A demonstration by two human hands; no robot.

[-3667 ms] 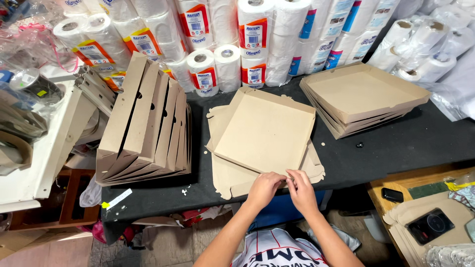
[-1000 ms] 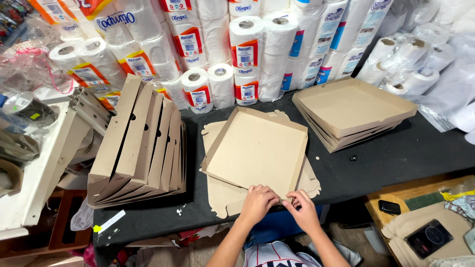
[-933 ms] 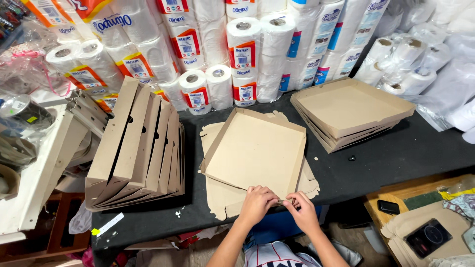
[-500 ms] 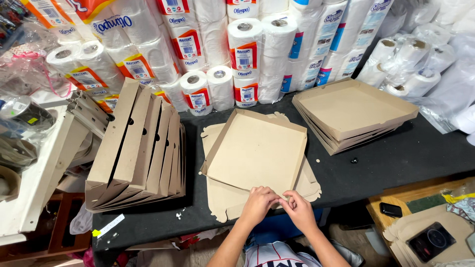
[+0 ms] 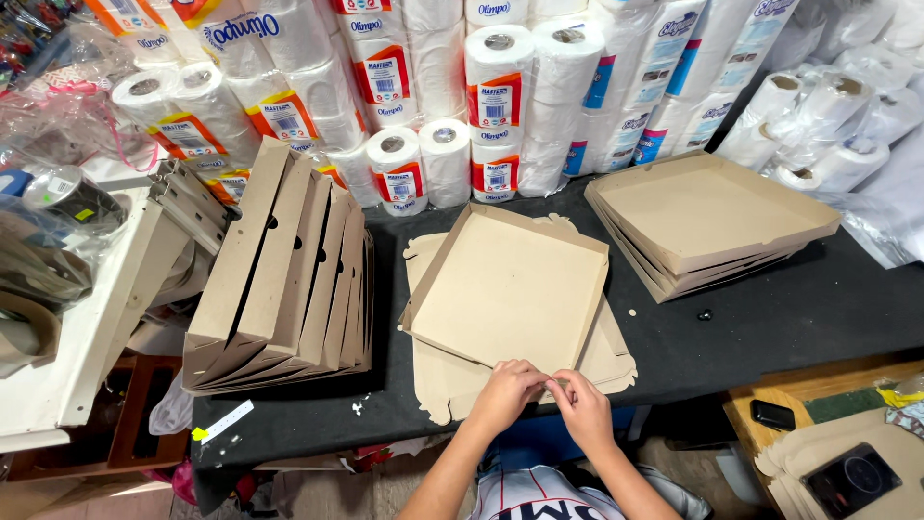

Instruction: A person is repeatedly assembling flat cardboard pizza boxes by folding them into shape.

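Observation:
A half-folded brown cardboard box tray (image 5: 510,289) lies on a stack of flat cardboard blanks (image 5: 438,371) on the black table (image 5: 770,318). Three of its walls stand up; the near wall is under my hands. My left hand (image 5: 505,390) and my right hand (image 5: 577,404) meet at the tray's near edge, fingers pinched on the near cardboard flap. Both forearms come in from the bottom of the view.
Folded trays lean in a row at the left (image 5: 284,270). Nested finished trays stack at the right (image 5: 703,217). Paper rolls (image 5: 500,106) fill the back. A white shelf (image 5: 87,327) stands left; a phone (image 5: 773,415) lies on a wooden bench at the lower right.
My hands have stayed at the tray's near edge, shifting slightly along it and working the flap. The tray's walls have stayed raised since a second ago; earlier it lay flatter.

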